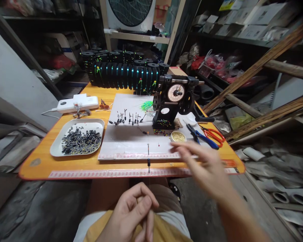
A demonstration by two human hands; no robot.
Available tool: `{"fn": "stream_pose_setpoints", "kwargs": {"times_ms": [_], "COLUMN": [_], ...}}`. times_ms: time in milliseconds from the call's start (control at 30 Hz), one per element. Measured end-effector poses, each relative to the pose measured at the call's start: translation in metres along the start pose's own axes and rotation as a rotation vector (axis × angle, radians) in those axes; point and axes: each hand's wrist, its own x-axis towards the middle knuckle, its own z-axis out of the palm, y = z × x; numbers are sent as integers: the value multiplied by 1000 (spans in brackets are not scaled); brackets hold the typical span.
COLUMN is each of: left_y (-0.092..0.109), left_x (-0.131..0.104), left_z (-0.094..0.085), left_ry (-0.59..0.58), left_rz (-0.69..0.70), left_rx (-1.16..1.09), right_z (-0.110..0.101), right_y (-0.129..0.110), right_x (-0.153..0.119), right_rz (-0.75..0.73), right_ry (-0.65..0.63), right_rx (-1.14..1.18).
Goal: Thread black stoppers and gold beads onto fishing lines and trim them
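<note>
My left hand is low over my lap with its thumb and fingers pinched together. A faint thin line runs from it up to the table edge. On that line, a small black cylindrical piece with a metal stem hangs at the edge of the white board. Smeared by motion, my right hand is over the board's right front, fingertips near a round dish of tiny gold-coloured pieces. Whether those fingers hold anything is unclear. A tiny red bead lies between the line and the dish.
A white tray of small black and grey parts stands left. Behind the board is a black winding machine with a dial and a row of spools. Blue-handled pliers and orange-handled scissors lie right. A measuring tape edges the table.
</note>
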Motion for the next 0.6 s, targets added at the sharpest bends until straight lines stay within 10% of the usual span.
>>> {"fn": "stream_pose_setpoints", "kwargs": {"times_ms": [133, 367, 600], "left_y": [0, 33, 61], "left_x": [-5, -12, 11], "left_z": [5, -3, 13], "left_ry": [247, 615, 446], "left_rz": [46, 572, 541], "left_rx": [165, 980, 981], "right_z": [53, 55, 52], "right_y": [-41, -53, -62], "right_x": [4, 12, 14], "right_rz": [299, 332, 343], "right_ry": [-440, -457, -405], "right_rx": [837, 1027, 1029]}}
